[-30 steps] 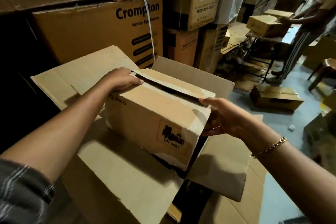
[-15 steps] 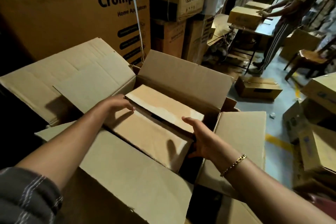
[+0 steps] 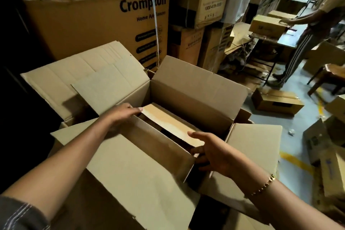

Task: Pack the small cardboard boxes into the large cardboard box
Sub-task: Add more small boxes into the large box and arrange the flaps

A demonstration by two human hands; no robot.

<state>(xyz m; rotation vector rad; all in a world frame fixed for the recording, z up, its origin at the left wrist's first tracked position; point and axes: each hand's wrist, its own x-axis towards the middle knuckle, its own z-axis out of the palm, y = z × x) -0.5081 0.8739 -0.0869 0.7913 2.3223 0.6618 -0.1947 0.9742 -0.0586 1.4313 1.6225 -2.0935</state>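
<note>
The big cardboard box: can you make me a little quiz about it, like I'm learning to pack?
1. True or false: the small box sits inside the large box, whose flaps are open.
2. Which wrist wears the gold bracelet? A left, B right.
3. Fill in: the brand printed on the stacked box behind is ____.
Key: 1 true; 2 B; 3 Crompton.

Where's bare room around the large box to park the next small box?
Bare: the large box's near flap, this side of the opening, and its right flap beyond the right hand. Crowded: the small box nearly fills the opening, left hand at its other end.
</note>
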